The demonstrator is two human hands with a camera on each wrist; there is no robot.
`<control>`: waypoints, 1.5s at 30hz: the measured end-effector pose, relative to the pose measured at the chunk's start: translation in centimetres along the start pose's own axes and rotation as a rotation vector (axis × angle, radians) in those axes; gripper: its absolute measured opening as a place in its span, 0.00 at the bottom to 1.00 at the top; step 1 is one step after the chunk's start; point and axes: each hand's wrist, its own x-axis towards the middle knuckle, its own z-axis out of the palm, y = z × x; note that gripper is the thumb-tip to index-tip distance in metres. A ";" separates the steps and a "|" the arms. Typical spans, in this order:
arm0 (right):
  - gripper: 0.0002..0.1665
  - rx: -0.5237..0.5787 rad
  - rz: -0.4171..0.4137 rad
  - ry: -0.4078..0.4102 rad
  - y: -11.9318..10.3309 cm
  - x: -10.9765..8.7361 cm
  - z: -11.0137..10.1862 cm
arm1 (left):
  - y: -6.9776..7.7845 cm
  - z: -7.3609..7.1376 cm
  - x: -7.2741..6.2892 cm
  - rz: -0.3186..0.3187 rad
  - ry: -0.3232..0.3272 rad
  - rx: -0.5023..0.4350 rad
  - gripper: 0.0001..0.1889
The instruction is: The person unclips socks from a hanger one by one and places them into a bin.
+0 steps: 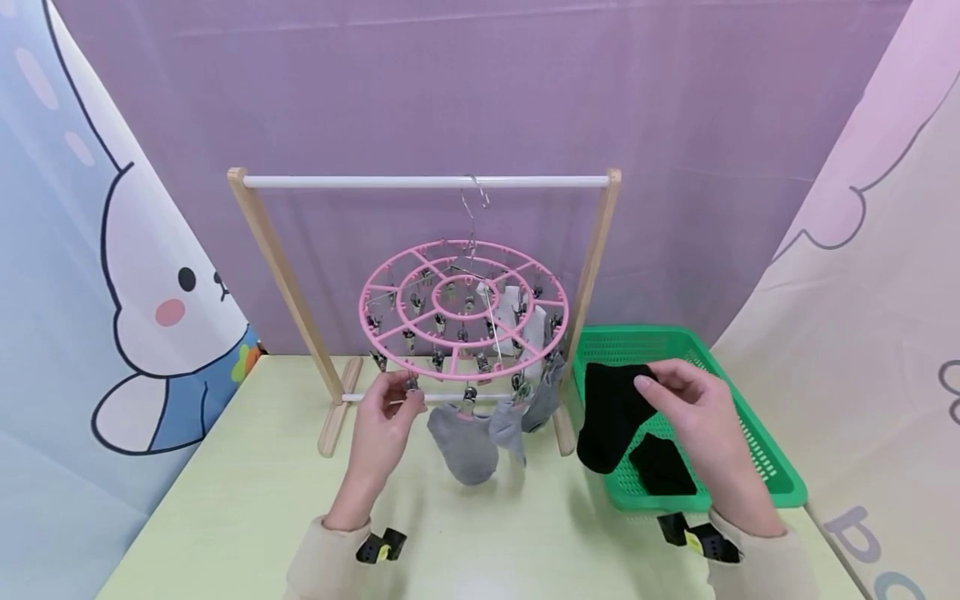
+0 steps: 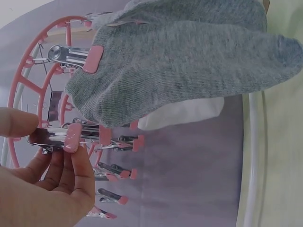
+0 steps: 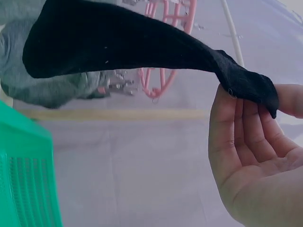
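Note:
My left hand (image 1: pixel 386 429) pinches a metal clip (image 2: pixel 54 137) with pink tips at the front rim of the round pink hanger (image 1: pixel 408 367). In my right hand (image 1: pixel 697 408) a black sock (image 1: pixel 611 417) is pinched by its upper edge and hangs down beside the basket's near left side. Just right of my left hand, a grey sock (image 1: pixel 465 446) hangs from another clip. More grey socks (image 1: pixel 546 400) hang along the hanger's right side, with white socks (image 1: pixel 534 333) behind them.
A green basket (image 1: pixel 787 492) stands at the right with another black sock (image 1: pixel 663 467) inside. The hanger hooks onto the white bar (image 1: pixel 360 182) of a wooden rack (image 1: pixel 281 275). Several bare clips (image 1: pixel 438 358) dangle from the rings. A purple cloth (image 1: pixel 480 83) hangs behind.

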 end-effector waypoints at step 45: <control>0.23 -0.342 0.110 0.018 4.7 -0.2 -2.2 | 0.5 -0.2 -0.2 -0.037 -0.011 -0.054 0.14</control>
